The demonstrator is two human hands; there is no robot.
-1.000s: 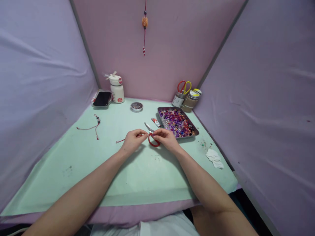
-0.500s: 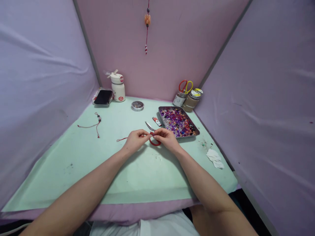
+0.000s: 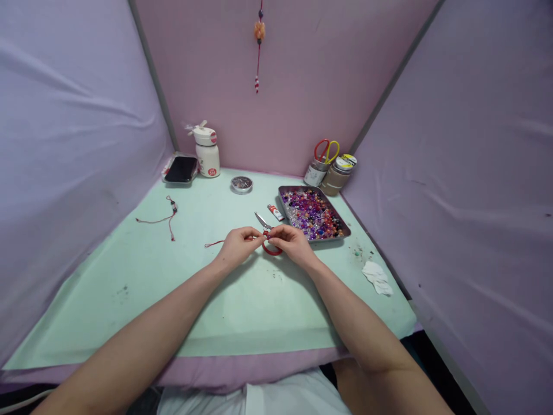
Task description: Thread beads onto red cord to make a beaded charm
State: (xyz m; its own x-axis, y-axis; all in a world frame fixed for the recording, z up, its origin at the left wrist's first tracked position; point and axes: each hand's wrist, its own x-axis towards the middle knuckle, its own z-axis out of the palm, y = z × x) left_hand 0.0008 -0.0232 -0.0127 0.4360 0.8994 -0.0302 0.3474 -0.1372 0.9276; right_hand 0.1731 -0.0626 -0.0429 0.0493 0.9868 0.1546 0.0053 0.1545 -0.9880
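My left hand is closed in a pinch on a red cord, whose looped end sticks out to the left below the fingers. Fingertip to fingertip with it, my right hand is pinched too; what lies in its fingers is too small to make out. Beneath both hands rest red-handled scissors, blades pointing away to the upper left, handles partly covered by my fingers. Just beyond them lies a red and white lighter. A metal tray of purple, red, clear and dark beads sits beside my right hand.
On the left lies a knotted cord with beads. Further back stand a round dish, a white bottle and a phone. Jars, one holding scissors, are at back right. Crumpled tissue lies right. A beaded cord hangs at the back.
Both hands stay nearly in place, with only a slight shift of the right fingertips. The whole view has moved slightly; the objects on the table lie as before.
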